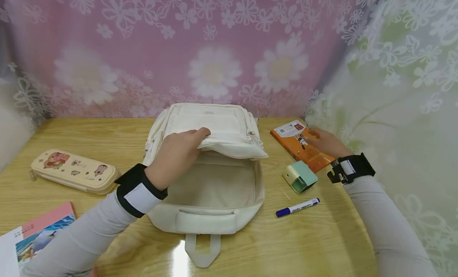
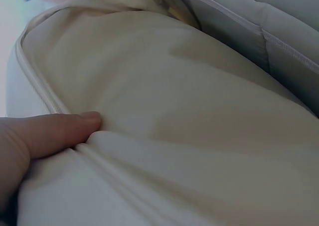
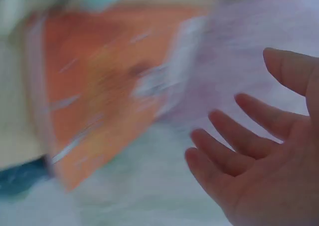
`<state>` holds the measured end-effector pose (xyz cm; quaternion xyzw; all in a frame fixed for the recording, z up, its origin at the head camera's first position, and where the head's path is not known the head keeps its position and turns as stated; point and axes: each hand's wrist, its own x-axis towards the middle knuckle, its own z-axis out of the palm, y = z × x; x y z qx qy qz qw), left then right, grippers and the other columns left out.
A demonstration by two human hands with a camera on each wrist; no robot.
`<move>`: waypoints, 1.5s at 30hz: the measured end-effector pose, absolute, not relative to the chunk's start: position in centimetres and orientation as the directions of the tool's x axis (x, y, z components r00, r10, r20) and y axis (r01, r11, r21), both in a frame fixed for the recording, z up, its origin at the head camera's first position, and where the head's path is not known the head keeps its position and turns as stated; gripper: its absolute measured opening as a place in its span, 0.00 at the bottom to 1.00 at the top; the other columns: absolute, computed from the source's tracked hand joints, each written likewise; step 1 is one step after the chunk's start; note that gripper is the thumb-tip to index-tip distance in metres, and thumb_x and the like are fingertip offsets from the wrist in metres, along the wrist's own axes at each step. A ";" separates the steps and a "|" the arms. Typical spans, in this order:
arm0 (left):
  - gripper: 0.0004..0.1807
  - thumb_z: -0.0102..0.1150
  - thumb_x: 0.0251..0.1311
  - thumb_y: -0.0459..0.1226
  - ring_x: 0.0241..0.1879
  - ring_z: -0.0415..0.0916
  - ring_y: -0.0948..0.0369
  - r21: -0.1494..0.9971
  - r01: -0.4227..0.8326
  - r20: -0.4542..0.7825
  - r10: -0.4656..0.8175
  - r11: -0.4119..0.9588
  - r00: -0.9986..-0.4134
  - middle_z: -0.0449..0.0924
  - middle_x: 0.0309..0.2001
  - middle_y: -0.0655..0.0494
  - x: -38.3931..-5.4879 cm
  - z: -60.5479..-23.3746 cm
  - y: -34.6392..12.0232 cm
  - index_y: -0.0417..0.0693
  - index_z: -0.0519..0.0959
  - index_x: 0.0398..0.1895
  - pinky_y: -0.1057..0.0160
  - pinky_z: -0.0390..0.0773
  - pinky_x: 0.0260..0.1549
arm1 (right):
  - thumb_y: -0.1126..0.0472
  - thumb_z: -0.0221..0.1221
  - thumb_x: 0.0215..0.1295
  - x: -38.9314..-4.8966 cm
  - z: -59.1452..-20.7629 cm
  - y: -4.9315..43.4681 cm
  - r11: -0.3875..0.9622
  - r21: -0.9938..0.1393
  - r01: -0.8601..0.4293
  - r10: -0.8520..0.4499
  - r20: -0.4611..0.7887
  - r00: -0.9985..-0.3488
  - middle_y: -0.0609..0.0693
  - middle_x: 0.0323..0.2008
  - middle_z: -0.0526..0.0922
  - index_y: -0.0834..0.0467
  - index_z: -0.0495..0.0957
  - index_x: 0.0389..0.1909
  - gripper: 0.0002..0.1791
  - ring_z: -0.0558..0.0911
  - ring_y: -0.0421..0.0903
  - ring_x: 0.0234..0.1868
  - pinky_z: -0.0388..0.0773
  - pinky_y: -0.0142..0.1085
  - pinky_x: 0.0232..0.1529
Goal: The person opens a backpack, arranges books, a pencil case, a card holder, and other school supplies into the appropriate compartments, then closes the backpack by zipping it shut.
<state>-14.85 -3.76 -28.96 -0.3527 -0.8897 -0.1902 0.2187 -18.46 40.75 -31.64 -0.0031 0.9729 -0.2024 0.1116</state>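
A white backpack (image 1: 214, 181) lies on the table with its main compartment unzipped, showing a cream lining. My left hand (image 1: 180, 153) pinches the edge of its raised front flap (image 1: 229, 144); in the left wrist view the thumb (image 2: 65, 131) presses into the fabric beside the zipper. Over at the right, my right hand (image 1: 329, 143) is at the side of an orange book (image 1: 311, 150). Its fingers are spread and extended in the right wrist view, where the orange book (image 3: 104, 86) is blurred and apart from the palm.
Close to the orange book are a green pencil sharpener (image 1: 300, 176) and a blue-capped marker (image 1: 297, 208). A cream pencil case (image 1: 75, 170) with cartoon pictures lies left of the backpack. Books (image 1: 39, 237) sit at the front left, partly under the left sleeve. A floral curtain (image 1: 214, 50) hangs behind.
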 end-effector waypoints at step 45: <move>0.18 0.55 0.49 0.23 0.15 0.68 0.62 0.228 0.695 0.505 0.528 0.682 -0.683 0.84 0.30 0.53 -14.8 -29.6 -4.2 0.46 0.76 0.44 0.66 0.64 0.14 | 0.26 0.50 0.54 -22.1 -36.3 46.6 0.936 -0.042 0.351 0.302 -0.419 -0.856 0.79 0.58 0.62 0.83 0.55 0.60 0.61 0.69 0.69 0.56 0.72 0.51 0.53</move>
